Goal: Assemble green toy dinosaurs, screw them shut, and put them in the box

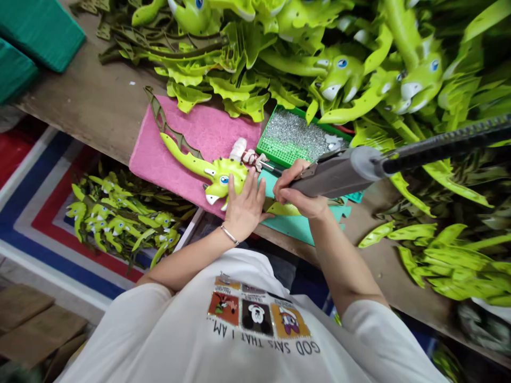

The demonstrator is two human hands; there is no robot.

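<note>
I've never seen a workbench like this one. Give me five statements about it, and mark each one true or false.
1. The left hand rests on a lime-green toy dinosaur head. True.
2. The right hand holds nothing. False: the right hand grips a grey power screwdriver.
3. A green tray holds a heap of small silvery screws. True.
4. A bracelet circles the right wrist. False: the bracelet is on the left wrist.
5. A pink mat lies beneath the toy dinosaur head. True.
</note>
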